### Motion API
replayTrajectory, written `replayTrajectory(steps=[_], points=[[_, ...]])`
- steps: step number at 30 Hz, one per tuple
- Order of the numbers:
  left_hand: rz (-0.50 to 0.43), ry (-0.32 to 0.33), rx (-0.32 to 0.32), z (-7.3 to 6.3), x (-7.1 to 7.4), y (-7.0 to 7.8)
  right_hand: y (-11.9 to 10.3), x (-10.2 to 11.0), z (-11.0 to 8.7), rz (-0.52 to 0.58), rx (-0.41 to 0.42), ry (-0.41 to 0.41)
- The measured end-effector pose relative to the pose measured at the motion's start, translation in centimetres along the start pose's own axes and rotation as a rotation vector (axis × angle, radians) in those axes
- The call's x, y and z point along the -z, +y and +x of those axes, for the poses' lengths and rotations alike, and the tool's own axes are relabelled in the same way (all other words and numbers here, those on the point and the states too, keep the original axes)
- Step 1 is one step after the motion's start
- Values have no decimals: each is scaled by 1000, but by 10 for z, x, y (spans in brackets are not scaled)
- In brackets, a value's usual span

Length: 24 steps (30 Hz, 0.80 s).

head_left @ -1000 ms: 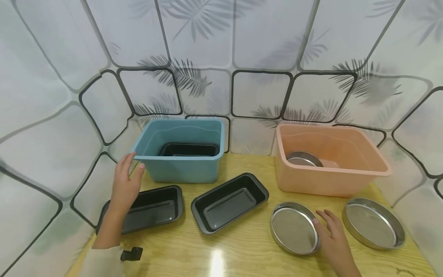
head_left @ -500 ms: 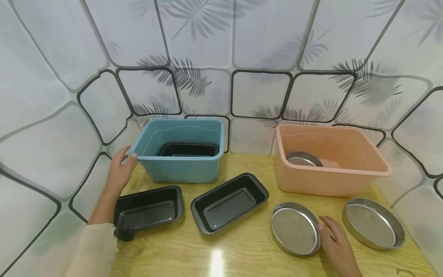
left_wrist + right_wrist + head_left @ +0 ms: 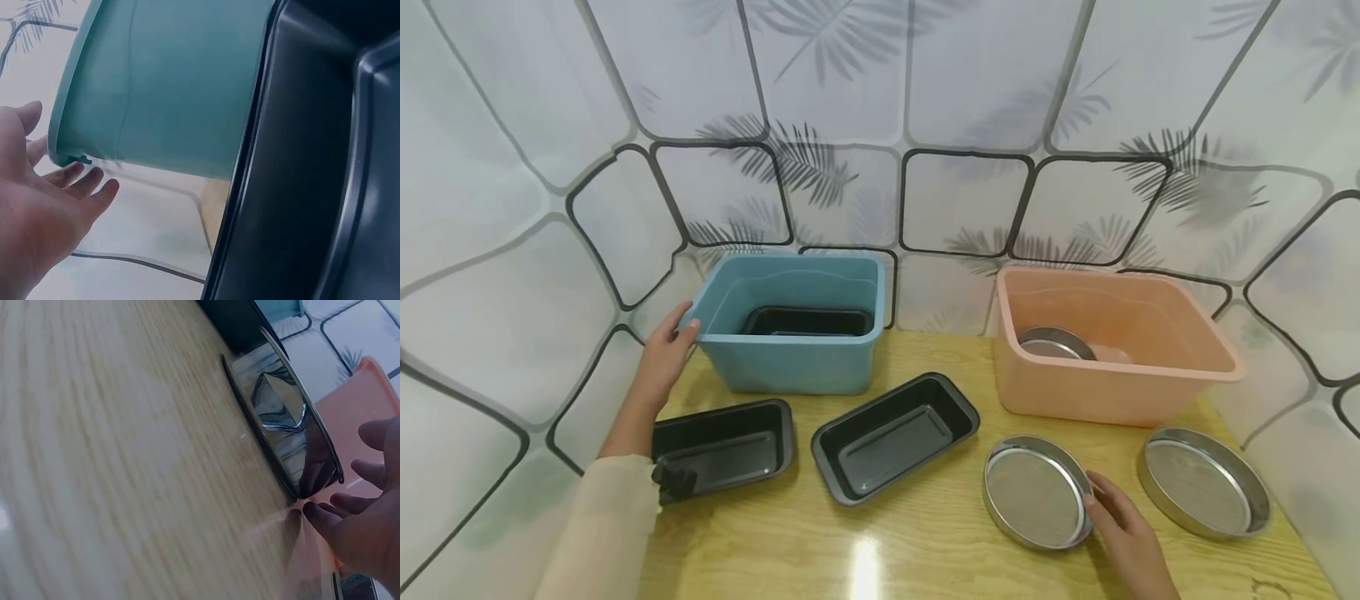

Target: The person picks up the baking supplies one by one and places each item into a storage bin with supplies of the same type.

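Note:
My left hand (image 3: 664, 357) is at the near left corner of the blue plastic bin (image 3: 790, 367), its thumb and fingertips right at the rim. In the left wrist view the fingers of my left hand (image 3: 53, 200) are spread loosely beside the bin's edge. A black loaf pan (image 3: 722, 454) lies under that forearm, partly hidden by the sleeve. On the other side, my right hand (image 3: 1123, 533) rests by a round metal cake tin (image 3: 1037, 496), fingertips at its right edge. The right wrist view shows the fingers of my right hand (image 3: 356, 519) extended towards the tin's side.
A second black loaf pan (image 3: 895, 442) lies mid-table, and a third (image 3: 808, 321) is inside the blue bin. The pink bin (image 3: 1097, 392) stands back right with a round tin (image 3: 1056, 342) in it. Another round tin (image 3: 1206, 483) sits far right. Patterned cloth walls (image 3: 966, 204) enclose the table.
My left hand has moved left and slightly forward, from above the loaf pan to the blue bin's left corner. My right hand has shifted slightly beside the cake tin.

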<state>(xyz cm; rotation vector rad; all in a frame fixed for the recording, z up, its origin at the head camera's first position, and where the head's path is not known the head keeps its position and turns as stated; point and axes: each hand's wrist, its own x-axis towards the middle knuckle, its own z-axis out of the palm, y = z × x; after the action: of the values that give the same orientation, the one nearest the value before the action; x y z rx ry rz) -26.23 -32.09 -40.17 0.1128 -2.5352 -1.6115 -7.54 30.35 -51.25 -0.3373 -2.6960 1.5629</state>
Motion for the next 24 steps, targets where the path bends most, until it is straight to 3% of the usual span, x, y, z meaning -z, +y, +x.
replayTrajectory(steps=[4, 11, 19, 24], points=[[-21, 0, -12, 9, -2, 1, 1, -4, 1, 63, 44, 25], [-194, -33, 46, 18, -2, 1, 1, -7, 2, 64, 28, 29], [-234, -56, 125, 20, -5, -1, 7, -5, 3, 30, -2, -54], [-254, -58, 139, 23, -6, -2, 9, -5, 3, 19, -17, -80]])
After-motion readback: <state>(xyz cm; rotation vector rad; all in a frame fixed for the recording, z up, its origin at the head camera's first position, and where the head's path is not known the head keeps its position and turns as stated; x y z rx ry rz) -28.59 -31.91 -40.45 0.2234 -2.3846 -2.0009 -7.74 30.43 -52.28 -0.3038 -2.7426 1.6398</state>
